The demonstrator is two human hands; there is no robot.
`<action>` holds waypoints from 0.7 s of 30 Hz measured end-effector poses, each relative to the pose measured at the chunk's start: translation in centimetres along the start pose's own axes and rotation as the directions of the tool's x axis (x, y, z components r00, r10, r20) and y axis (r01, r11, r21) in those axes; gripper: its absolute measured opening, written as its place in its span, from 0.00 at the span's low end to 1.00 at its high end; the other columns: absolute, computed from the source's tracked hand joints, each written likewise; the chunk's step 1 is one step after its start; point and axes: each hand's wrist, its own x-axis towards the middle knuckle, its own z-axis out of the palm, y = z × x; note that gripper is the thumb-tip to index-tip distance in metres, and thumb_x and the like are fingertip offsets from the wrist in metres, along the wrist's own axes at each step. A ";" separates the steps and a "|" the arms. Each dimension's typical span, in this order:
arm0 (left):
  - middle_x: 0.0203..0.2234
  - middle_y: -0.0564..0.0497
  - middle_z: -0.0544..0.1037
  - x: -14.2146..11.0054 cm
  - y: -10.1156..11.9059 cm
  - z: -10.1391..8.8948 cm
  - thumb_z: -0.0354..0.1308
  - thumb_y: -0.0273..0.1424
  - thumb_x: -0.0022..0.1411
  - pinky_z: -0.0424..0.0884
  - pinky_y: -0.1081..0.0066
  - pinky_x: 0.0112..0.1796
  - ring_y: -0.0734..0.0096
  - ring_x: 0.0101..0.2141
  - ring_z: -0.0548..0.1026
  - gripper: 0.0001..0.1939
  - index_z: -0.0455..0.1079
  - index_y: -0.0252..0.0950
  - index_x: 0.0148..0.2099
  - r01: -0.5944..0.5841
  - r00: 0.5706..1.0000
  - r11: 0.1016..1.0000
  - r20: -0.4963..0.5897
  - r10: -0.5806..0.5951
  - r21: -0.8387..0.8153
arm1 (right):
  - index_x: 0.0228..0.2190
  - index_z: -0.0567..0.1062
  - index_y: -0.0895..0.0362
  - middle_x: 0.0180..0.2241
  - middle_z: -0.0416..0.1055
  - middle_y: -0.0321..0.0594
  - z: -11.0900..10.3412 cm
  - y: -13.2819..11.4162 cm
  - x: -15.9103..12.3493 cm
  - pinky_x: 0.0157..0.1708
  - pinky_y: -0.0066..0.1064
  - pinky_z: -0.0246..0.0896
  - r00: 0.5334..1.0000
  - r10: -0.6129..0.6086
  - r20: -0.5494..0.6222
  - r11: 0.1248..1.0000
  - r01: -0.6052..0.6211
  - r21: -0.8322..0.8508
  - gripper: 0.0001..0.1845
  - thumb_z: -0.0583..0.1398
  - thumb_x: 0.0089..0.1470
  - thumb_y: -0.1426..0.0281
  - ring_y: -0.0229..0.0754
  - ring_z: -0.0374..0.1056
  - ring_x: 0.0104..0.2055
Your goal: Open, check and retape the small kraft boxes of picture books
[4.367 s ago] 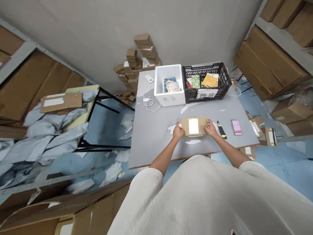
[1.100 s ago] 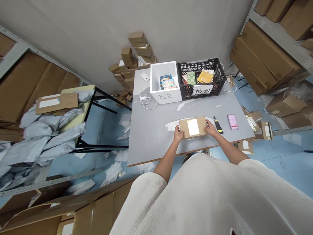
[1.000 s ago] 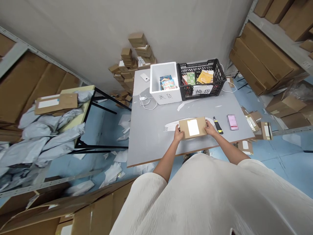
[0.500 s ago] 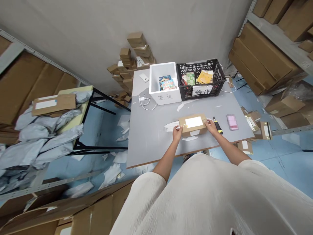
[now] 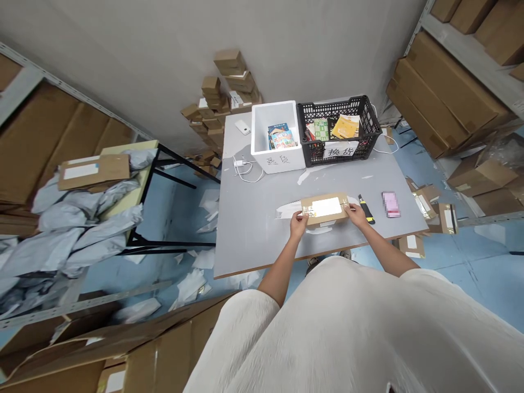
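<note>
A small cardboard box (image 5: pixel 325 220) with a white label on top is held between my two hands near the front of the grey table (image 5: pixel 254 229). My left hand (image 5: pixel 298 224) grips its left end, and my right hand (image 5: pixel 355 214) grips the right end; shiny tape shows at both ends. White paper or plastic (image 5: pixel 289 210) lies beneath and to the left of the box. Just right of my right hand rests a black and yellow utility knife (image 5: pixel 366 209). Farther right is a pink item (image 5: pixel 391 204), blurred out.
A white foam box (image 5: pixel 278 161) with booklets and a black plastic crate (image 5: pixel 339 150) with books stand at the table's back. A white charger and cable (image 5: pixel 245 166) lie left of them, near a white phone-like object (image 5: pixel 243 127). Grey mailer bags (image 5: pixel 61 224) pile up at left.
The box has tilted so its labelled top faces me more and its front side shows less. Both hands still hold its ends. The view has shifted slightly.
</note>
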 end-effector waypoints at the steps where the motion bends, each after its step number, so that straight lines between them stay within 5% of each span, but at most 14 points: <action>1: 0.37 0.49 0.81 -0.1 0.0 0.0 0.71 0.47 0.62 0.76 0.63 0.49 0.61 0.43 0.81 0.27 0.75 0.37 0.56 -0.004 1.000 1.000 -0.003 0.004 0.003 | 0.43 0.87 0.55 0.50 0.84 0.52 0.0 0.1 0.0 0.57 0.49 0.72 1.000 -0.003 -0.001 1.000 0.003 -0.012 0.27 0.65 0.57 0.45 0.56 0.79 0.48; 6: 0.41 0.46 0.82 -0.6 0.5 -0.1 0.70 0.44 0.63 0.76 0.60 0.53 0.59 0.46 0.81 0.28 0.72 0.37 0.60 -0.029 1.000 0.998 -0.010 0.030 0.051 | 0.41 0.87 0.54 0.50 0.83 0.52 0.5 0.2 -0.2 0.63 0.52 0.68 0.996 -0.068 -0.053 0.997 0.067 -0.035 0.28 0.64 0.58 0.44 0.60 0.75 0.57; 11: 0.61 0.37 0.75 -0.8 2.2 -1.1 0.69 0.37 0.65 0.68 0.52 0.65 0.50 0.63 0.74 0.30 0.68 0.39 0.66 -0.106 0.972 0.967 -0.180 0.150 0.232 | 0.43 0.87 0.55 0.57 0.78 0.55 1.5 -1.3 -0.8 0.67 0.54 0.65 0.990 -0.096 -0.104 0.995 0.099 0.019 0.32 0.62 0.58 0.41 0.60 0.71 0.62; 14: 0.62 0.36 0.72 -1.3 4.0 -1.7 0.64 0.33 0.68 0.65 0.46 0.67 0.45 0.66 0.69 0.23 0.71 0.41 0.64 -0.151 0.936 0.932 -0.256 0.243 0.331 | 0.47 0.86 0.53 0.60 0.75 0.54 2.8 -3.5 -1.2 0.69 0.52 0.63 0.978 -0.206 -0.029 0.976 0.207 0.063 0.32 0.58 0.63 0.42 0.58 0.69 0.66; 18: 0.60 0.41 0.73 -3.4 6.7 -1.2 0.58 0.41 0.75 0.71 0.54 0.62 0.52 0.60 0.74 0.22 0.70 0.45 0.67 -0.450 0.868 0.828 -0.053 0.494 0.335 | 0.56 0.82 0.50 0.65 0.70 0.51 5.5 -7.3 -2.0 0.73 0.51 0.57 0.942 -0.314 0.117 0.949 0.312 0.038 0.31 0.61 0.62 0.45 0.57 0.63 0.72; 21: 0.64 0.39 0.71 -5.0 8.1 -1.0 0.61 0.46 0.73 0.68 0.50 0.65 0.48 0.65 0.70 0.29 0.68 0.46 0.72 -0.533 0.821 0.753 0.020 0.571 0.385 | 0.64 0.75 0.47 0.72 0.61 0.50 7.6 -9.1 -3.0 0.74 0.58 0.53 0.973 -0.196 0.125 0.975 0.207 -0.079 0.41 0.69 0.54 0.44 0.62 0.57 0.75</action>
